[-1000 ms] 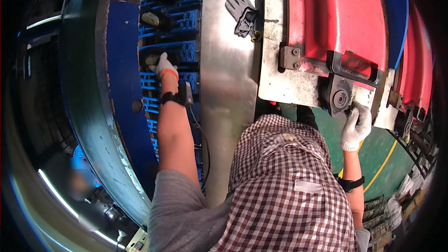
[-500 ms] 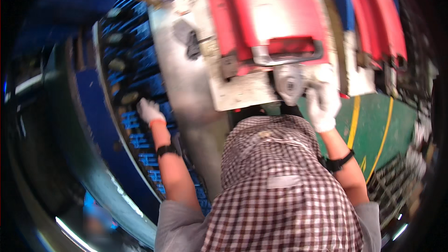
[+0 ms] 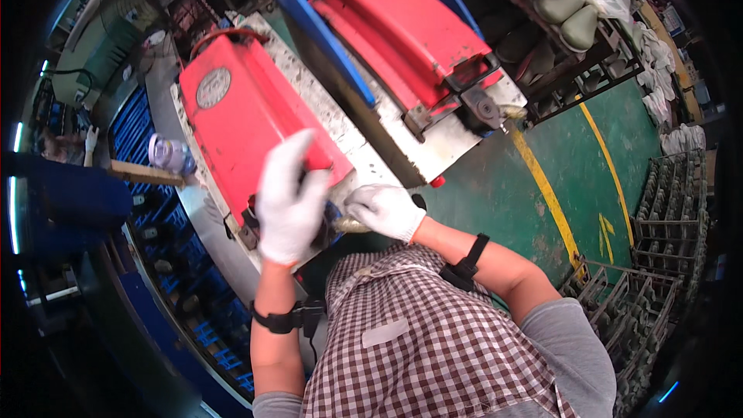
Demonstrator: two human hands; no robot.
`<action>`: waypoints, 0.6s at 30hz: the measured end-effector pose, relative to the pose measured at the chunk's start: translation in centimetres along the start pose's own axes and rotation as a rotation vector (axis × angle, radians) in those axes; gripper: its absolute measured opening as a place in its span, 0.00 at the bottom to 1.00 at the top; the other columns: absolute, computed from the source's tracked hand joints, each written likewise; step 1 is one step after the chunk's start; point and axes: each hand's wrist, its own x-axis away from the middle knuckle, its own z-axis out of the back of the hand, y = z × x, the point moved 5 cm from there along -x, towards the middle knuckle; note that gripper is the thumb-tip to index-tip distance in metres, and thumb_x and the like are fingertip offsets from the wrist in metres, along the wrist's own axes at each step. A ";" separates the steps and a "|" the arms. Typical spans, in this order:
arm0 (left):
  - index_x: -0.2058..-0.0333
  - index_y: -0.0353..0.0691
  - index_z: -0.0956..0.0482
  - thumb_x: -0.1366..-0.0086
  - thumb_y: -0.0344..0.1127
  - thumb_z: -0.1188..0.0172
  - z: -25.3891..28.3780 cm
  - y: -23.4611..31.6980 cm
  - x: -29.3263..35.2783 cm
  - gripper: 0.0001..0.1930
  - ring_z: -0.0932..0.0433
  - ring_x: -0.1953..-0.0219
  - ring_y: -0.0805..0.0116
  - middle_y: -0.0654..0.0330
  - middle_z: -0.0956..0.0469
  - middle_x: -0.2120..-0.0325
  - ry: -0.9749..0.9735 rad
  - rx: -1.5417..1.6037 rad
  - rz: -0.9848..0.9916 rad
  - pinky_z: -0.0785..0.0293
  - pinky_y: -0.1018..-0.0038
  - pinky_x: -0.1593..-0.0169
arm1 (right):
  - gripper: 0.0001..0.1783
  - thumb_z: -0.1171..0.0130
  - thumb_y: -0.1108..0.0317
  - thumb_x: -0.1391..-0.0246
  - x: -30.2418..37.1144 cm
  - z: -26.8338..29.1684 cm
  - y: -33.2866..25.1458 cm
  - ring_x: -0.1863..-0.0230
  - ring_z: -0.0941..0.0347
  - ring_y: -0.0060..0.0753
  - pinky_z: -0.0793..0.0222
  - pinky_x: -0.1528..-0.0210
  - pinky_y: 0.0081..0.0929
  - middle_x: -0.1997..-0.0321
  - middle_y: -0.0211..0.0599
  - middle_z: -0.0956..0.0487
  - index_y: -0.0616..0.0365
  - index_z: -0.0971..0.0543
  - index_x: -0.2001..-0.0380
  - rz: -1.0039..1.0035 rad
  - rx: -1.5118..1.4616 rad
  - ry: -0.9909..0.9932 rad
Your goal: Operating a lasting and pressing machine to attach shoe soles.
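Note:
My left hand (image 3: pixel 288 205), in a white glove, is raised over the near end of a red machine cover (image 3: pixel 246 112). Its thumb stands away from the fingers, and nothing shows in it. Just right of it, my gloved right hand (image 3: pixel 385 210) is at the machine's front edge, fingers curled down beside a small yellowish part (image 3: pixel 350 225). What those fingers grip, if anything, is hidden. The cover's front handle is mostly behind my hands. A pale round badge (image 3: pixel 213 88) marks the cover's top.
A second red-covered machine (image 3: pixel 406 27) with a blue side panel (image 3: pixel 321 27) stands to the right. Blue slatted conveyor (image 3: pixel 133 130) runs along the left, near a clear purplish container (image 3: pixel 171 155). Racks (image 3: pixel 615 302) stand on the green floor (image 3: pixel 495 193); grey-green shoe-shaped forms (image 3: pixel 559 8) lie at the upper right.
The view has swung, so more of both machines shows. My left hand has left the blue conveyor for the red cover. My right hand has come in front of me, beside my left.

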 end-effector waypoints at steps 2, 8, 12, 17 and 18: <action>0.40 0.34 0.23 0.40 0.26 0.35 -5.1 3.2 -2.9 0.26 0.20 0.44 0.50 0.47 0.18 0.49 -0.120 0.014 -0.217 0.26 0.61 0.38 | 0.12 0.42 0.60 0.39 0.1 4.7 2.6 0.56 0.18 0.50 0.22 0.50 0.42 0.61 0.43 0.15 0.53 0.14 0.61 0.059 0.086 0.143; 0.44 0.36 0.21 0.38 0.27 0.41 -17.2 7.4 -7.9 0.22 0.21 0.48 0.45 0.47 0.18 0.52 -0.332 -0.084 -0.467 0.25 0.56 0.41 | 0.08 0.35 0.66 0.45 4.0 22.4 10.4 0.54 0.21 0.49 0.26 0.48 0.44 0.60 0.39 0.17 0.50 0.14 0.61 -0.188 0.486 0.820; 0.43 0.36 0.24 0.41 0.27 0.42 -23.4 7.4 -9.6 0.24 0.22 0.51 0.46 0.50 0.19 0.51 -0.405 -0.126 -0.528 0.26 0.55 0.46 | 0.19 0.44 0.51 0.37 5.8 26.0 18.7 0.49 0.21 0.56 0.27 0.44 0.51 0.53 0.48 0.16 0.53 0.15 0.56 -0.610 0.624 0.511; 0.42 0.41 0.23 0.45 0.31 0.38 -27.1 6.8 -10.4 0.29 0.23 0.51 0.51 0.54 0.21 0.57 -0.335 -0.355 -0.538 0.31 0.54 0.44 | 0.24 0.49 0.47 0.32 8.1 25.1 19.5 0.55 0.18 0.58 0.22 0.52 0.51 0.59 0.57 0.16 0.58 0.18 0.60 -0.856 0.442 0.409; 0.42 0.41 0.23 0.45 0.31 0.38 -27.5 6.7 -10.6 0.29 0.24 0.51 0.51 0.54 0.22 0.57 -0.325 -0.358 -0.541 0.32 0.53 0.44 | 0.25 0.50 0.46 0.31 9.1 24.7 18.1 0.58 0.17 0.59 0.22 0.54 0.52 0.59 0.56 0.16 0.57 0.18 0.54 -0.765 0.412 0.471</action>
